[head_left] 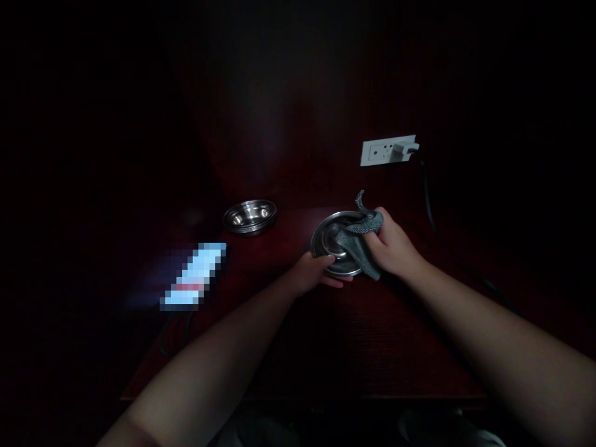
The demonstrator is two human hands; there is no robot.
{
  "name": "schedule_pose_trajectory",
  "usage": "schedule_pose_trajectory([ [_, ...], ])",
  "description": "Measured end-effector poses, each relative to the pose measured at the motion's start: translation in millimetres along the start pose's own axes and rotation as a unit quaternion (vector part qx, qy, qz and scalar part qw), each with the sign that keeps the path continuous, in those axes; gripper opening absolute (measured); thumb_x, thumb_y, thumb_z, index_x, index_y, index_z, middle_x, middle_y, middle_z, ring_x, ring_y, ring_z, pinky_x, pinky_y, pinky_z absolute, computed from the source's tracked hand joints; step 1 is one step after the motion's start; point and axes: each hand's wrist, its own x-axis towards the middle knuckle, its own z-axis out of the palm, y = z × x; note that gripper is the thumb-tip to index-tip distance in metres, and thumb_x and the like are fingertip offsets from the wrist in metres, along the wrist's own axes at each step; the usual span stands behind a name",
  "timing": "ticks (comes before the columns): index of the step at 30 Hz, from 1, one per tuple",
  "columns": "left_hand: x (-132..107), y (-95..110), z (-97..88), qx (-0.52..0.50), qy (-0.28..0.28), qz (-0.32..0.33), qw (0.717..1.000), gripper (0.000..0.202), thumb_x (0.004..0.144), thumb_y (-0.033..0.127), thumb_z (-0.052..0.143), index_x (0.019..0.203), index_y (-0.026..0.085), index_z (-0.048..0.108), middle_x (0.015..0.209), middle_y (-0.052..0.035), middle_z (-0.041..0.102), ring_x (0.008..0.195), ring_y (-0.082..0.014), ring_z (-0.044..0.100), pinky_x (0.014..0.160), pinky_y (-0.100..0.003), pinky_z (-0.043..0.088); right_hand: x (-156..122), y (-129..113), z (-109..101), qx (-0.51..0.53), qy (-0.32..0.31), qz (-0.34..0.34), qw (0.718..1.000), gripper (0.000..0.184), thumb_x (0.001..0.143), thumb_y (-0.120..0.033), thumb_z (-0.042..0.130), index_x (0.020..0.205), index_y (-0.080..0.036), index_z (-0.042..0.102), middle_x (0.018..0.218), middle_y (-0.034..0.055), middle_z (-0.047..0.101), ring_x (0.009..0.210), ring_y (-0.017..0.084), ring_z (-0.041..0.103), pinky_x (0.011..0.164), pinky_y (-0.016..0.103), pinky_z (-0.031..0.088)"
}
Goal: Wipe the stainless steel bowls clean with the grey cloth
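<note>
A shiny metal bowl (331, 238) is tilted in the middle of the view, its hollow side facing me. My left hand (313, 273) grips its lower left rim, thumb inside and fingers underneath. Bunched in my right hand (390, 243) is a grey-green cloth (361, 248), pressed against the bowl's right side and inner wall. One end of the cloth sticks up above my fingers, and another hangs over the bowl's lower rim. Left of the bowl, several nested metal bowls (250, 215) sit on the dark red table (279, 248).
A lit screen (195, 276), blurred out, lies at the left with a thin cable (189, 326) near it. On the wall at the right is a white socket plate (377, 152) with a plug and a hanging black cord (427, 192). The table's front edge (372, 396) runs below my arms. Surroundings are very dark.
</note>
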Motion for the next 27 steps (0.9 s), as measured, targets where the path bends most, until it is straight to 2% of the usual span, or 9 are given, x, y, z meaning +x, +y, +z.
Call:
schedule_pose_trajectory([
  [9,0,-2,0.0,0.043,-0.014,-0.022,0.999,0.029,0.081,0.016,0.050,0.107,0.009,0.059,0.085,-0.0132,0.072,0.070,-0.0196,0.070,0.064,-0.032,0.056,1,-5,-5,-0.026,0.002,-0.019,0.999,0.013,0.082,-0.025,0.051,0.077,-0.024,0.039,0.070,-0.0015,0.047,0.062,0.016,0.047,0.058,0.030,0.036],
  [16,-3,-7,2.8,0.100,-0.027,0.019,0.994,0.039,0.075,0.036,0.066,0.107,0.015,0.061,0.093,-0.0138,0.071,0.074,-0.0204,0.069,0.062,-0.030,0.053,2,3,1,0.000,0.025,0.025,0.999,0.014,0.083,-0.028,0.051,0.075,-0.024,0.040,0.068,-0.0010,0.050,0.062,0.016,0.047,0.057,0.028,0.037],
  [19,-2,-9,4.5,0.102,-0.022,0.037,0.994,0.048,0.074,0.040,0.067,0.114,0.016,0.057,0.099,-0.0148,0.070,0.076,-0.0220,0.069,0.061,-0.031,0.052,3,8,5,0.003,0.039,0.038,0.999,0.012,0.084,-0.030,0.050,0.077,-0.023,0.043,0.071,0.0000,0.054,0.065,0.017,0.049,0.060,0.029,0.039],
  [21,1,-11,4.0,0.095,0.006,0.070,0.993,0.057,0.073,0.038,0.068,0.123,0.019,0.050,0.108,-0.0141,0.067,0.081,-0.0223,0.068,0.064,-0.033,0.053,3,10,7,0.008,0.040,0.046,0.998,0.012,0.085,-0.032,0.049,0.079,-0.023,0.045,0.074,0.0011,0.056,0.068,0.018,0.052,0.063,0.030,0.041],
  [23,4,-13,2.1,0.091,0.047,0.131,0.986,0.063,0.072,0.034,0.070,0.127,0.020,0.044,0.117,-0.0124,0.063,0.092,-0.0220,0.065,0.076,-0.036,0.053,3,12,8,0.011,0.031,0.056,0.998,0.013,0.086,-0.034,0.049,0.081,-0.023,0.047,0.076,0.0020,0.058,0.070,0.019,0.054,0.065,0.032,0.043],
  [25,6,-13,0.2,0.104,0.082,0.202,0.970,0.059,0.073,0.030,0.070,0.125,0.018,0.046,0.120,-0.0109,0.061,0.104,-0.0225,0.060,0.090,-0.036,0.048,3,13,9,0.005,0.016,0.065,0.998,0.013,0.087,-0.035,0.048,0.082,-0.022,0.048,0.078,0.0028,0.060,0.073,0.020,0.056,0.067,0.032,0.044],
  [27,5,-12,0.0,0.123,0.099,0.237,0.958,0.056,0.075,0.030,0.068,0.125,0.017,0.046,0.119,-0.0100,0.061,0.108,-0.0225,0.057,0.095,-0.037,0.044,3,15,10,-0.002,0.009,0.069,0.998,0.014,0.088,-0.035,0.047,0.083,-0.022,0.049,0.080,0.0036,0.061,0.075,0.021,0.057,0.069,0.033,0.045],
])
